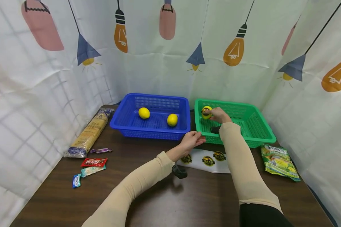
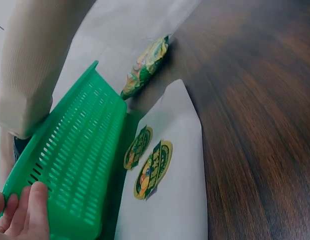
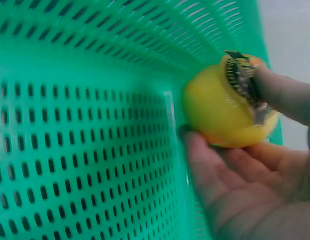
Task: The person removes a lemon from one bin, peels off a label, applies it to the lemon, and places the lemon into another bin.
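Note:
My right hand holds a yellow lemon inside the green basket, near its left back corner. The thumb presses on a black-and-gold sticker on the lemon's skin, while the fingers lie beneath the fruit. At the front left corner of the same basket, my left hand pinches the rim, with fingers against the outer wall. Just in front of the basket lies a white sheet bearing several matching stickers. Two more lemons, one at the left and one at the right, sit in the blue basket.
Left on the table are a long pasta-like bag, a purple wrapped sweet, a red packet, a pale teal packet and a small blue packet. A green snack bag lies right. Printed curtains surround the table.

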A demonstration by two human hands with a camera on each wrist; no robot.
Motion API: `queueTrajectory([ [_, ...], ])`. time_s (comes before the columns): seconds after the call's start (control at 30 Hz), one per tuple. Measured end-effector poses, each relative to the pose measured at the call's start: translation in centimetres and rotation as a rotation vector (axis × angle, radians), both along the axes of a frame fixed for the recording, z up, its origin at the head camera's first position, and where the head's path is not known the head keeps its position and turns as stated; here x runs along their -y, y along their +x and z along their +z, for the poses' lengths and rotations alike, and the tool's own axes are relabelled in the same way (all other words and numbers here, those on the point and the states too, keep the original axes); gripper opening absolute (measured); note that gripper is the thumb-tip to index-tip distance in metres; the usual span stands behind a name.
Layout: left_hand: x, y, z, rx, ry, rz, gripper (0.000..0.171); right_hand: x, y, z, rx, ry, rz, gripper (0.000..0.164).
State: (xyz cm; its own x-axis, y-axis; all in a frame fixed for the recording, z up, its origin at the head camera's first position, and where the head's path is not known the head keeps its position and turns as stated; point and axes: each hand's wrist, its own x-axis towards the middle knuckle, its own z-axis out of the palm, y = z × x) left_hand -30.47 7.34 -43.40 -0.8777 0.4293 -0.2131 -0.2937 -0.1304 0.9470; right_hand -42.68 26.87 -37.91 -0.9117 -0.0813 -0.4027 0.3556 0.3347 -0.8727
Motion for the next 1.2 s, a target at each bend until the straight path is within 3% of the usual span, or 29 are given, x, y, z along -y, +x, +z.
queueTrajectory([
  [0.3, 0.0, 0.1, -0.3, 0.012, -0.023, 0.035, 0.034, 0.3, -1.0, -2.3, 0.035, 0.231, 0.043, 0.055],
  [0.73, -0.2, 0.1, -0.3, -0.004, -0.009, 0.046, 0.035, 0.2, -1.3, -2.5, -0.025, 0.459, 0.166, 0.061],
  [1.0, -0.4, 0.3, -0.7, -0.004, -0.013, 0.078, 0.032, -0.2, -1.3, -3.0, -0.020, 0.457, 0.195, 0.073],
  [1.2, -0.3, 0.3, -0.7, -0.048, -0.019, 0.076, 0.033, -0.5, -1.7, -3.2, -0.053, 0.393, 0.141, 0.075],
])
